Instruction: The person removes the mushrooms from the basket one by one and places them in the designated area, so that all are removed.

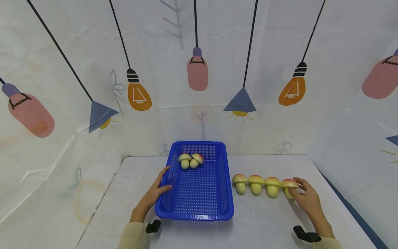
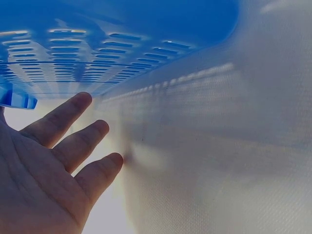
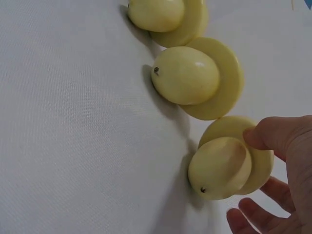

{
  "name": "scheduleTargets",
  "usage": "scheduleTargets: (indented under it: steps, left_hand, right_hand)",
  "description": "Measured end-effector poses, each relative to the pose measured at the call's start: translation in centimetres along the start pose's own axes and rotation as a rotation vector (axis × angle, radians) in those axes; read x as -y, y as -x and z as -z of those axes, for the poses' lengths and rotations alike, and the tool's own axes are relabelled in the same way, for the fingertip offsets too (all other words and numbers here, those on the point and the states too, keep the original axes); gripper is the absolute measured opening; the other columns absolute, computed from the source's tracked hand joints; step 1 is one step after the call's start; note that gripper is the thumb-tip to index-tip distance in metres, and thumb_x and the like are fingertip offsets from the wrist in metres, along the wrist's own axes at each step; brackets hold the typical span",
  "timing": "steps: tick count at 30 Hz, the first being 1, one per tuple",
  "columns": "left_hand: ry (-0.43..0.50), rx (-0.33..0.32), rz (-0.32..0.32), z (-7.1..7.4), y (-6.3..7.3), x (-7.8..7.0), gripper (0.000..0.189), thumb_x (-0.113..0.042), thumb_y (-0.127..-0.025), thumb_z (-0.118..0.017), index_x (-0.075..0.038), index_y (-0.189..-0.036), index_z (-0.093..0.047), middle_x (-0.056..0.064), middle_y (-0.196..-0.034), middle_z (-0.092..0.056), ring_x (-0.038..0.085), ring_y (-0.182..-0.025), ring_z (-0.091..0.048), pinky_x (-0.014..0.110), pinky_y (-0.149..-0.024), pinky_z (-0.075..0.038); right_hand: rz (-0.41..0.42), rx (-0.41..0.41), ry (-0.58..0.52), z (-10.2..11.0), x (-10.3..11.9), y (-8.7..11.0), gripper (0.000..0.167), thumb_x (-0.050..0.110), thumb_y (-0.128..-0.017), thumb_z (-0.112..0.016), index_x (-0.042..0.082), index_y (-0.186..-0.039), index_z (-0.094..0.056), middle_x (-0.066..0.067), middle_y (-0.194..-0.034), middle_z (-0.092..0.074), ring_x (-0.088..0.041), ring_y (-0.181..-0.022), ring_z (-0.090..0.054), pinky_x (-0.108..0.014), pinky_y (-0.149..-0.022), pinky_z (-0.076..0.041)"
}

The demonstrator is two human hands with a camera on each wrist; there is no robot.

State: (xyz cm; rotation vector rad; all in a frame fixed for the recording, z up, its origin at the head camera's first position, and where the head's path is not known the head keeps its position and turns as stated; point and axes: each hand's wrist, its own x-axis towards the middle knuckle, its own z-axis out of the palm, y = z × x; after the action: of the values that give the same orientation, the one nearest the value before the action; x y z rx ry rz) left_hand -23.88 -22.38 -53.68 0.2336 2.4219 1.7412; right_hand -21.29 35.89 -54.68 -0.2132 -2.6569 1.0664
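My left hand (image 1: 151, 194) holds the left rim of a blue plastic basket (image 1: 228, 186), its thumb over the edge. In the left wrist view three spread fingers (image 2: 80, 139) lie beneath the slotted side. Two toy mushrooms (image 1: 185, 162) lie inside at the far left. My right hand (image 1: 308, 199) has thumb and fingers about the rightmost toy mushroom (image 1: 289, 194) of a row. In the right wrist view the thumb presses on the cap of this mushroom (image 3: 219, 168). The neighbouring mushroom (image 3: 185, 75) sits close beside it.
Other mushrooms in the row (image 1: 256, 186) lie on the white table (image 1: 261, 221) between the basket and my right hand. A white sheet (image 1: 174, 121) printed with hanging lamps stands behind and at the sides. Black wrist straps (image 1: 306, 236) are on both wrists.
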Motion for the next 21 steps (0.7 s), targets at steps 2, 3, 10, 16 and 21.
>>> scheduleTargets:
  steps: [2, 3, 10, 16, 21]
  left_hand:
    - [-0.003, -0.001, 0.003, 0.0, 0.0, 0.0, 0.080, -0.022, -0.097, -0.057, -0.034, -0.165, -0.016, 0.021, -0.171, -0.013, 0.056, -0.145, -0.033, 0.070, -0.107, -0.040]
    - [-0.005, 0.000, 0.003, 0.0, 0.0, 0.0, 0.080, -0.022, -0.097, -0.057, -0.034, -0.165, -0.016, 0.021, -0.171, -0.012, 0.056, -0.145, -0.032, 0.070, -0.107, -0.040]
    - [0.002, 0.008, -0.004, 0.1, -0.1, 0.0, 0.080, -0.021, -0.098, -0.057, -0.034, -0.165, -0.016, 0.020, -0.171, -0.011, 0.056, -0.146, -0.030, 0.071, -0.108, -0.038]
    - [-0.001, 0.011, -0.010, 0.1, -0.2, 0.2, 0.079, -0.020, -0.098, -0.057, -0.033, -0.165, -0.016, 0.020, -0.171, -0.010, 0.056, -0.146, -0.030, 0.071, -0.107, -0.038]
    - [0.000, 0.011, -0.011, 0.1, -0.1, 0.2, 0.078, -0.019, -0.099, -0.057, -0.033, -0.165, -0.016, 0.020, -0.171, -0.010, 0.056, -0.146, -0.030, 0.070, -0.107, -0.039]
  right_hand:
    - [0.003, -0.002, 0.001, 0.1, 0.1, 0.1, 0.056, 0.023, -0.097, -0.070, -0.007, -0.140, -0.050, -0.036, -0.144, -0.050, -0.058, -0.125, -0.050, -0.052, -0.086, -0.056]
    - [0.001, 0.000, 0.000, 0.1, 0.2, 0.1, 0.057, 0.024, -0.097, -0.069, -0.007, -0.140, -0.050, -0.036, -0.145, -0.049, -0.059, -0.127, -0.049, -0.059, -0.090, -0.054]
    - [-0.028, 0.017, 0.009, 0.5, 1.3, -0.1, 0.064, 0.031, -0.098, -0.069, -0.006, -0.145, -0.046, -0.039, -0.150, -0.041, -0.059, -0.137, -0.037, -0.072, -0.103, -0.039]
    - [0.010, -0.015, 0.015, 0.8, 2.5, -0.5, 0.067, 0.033, -0.095, -0.072, -0.003, -0.145, -0.046, -0.041, -0.149, -0.040, -0.062, -0.137, -0.035, -0.076, -0.104, -0.033]
    - [0.116, -0.086, -0.052, 0.9, 4.2, -1.1, 0.064, 0.024, -0.091, -0.077, -0.007, -0.141, -0.051, -0.042, -0.146, -0.043, -0.064, -0.139, -0.031, -0.077, -0.111, -0.022]
